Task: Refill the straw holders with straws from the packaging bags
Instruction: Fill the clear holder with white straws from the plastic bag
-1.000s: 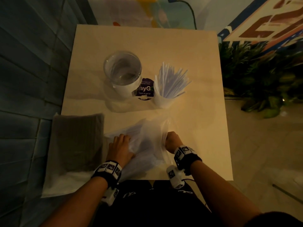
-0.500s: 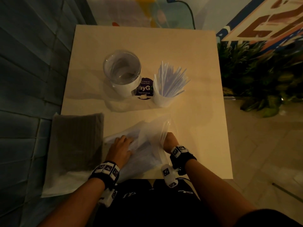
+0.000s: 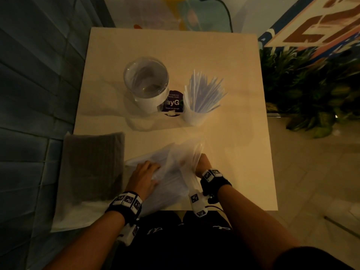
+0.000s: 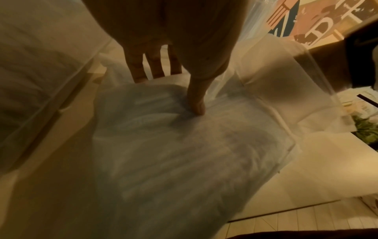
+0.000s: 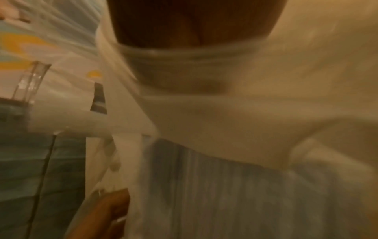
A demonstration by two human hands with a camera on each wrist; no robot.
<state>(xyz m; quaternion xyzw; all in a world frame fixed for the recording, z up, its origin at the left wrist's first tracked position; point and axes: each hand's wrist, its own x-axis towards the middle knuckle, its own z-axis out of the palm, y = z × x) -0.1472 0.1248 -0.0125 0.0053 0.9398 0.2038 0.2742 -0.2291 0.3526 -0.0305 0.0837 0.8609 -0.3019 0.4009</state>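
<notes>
The room is dim, washed in a warm yellowish light. From overhead the worktop (image 3: pixel 224 61) is the brightest patch, while the panelled wall (image 3: pixel 39 84) to the left and the person's lap fall into near black. The glass holder (image 3: pixel 146 78) throws a soft, faint shadow toward the near left, and its rim catches a weak glint. Straight edges bow outward toward the corners of that wide view. At the left wrist the plastic bag (image 4: pixel 184 153) looks hazy and grainy, and the thumb (image 4: pixel 196 100) is fairly sharp. The right wrist view is smeared throughout with motion blur, nothing crisp, colours muddy.
</notes>
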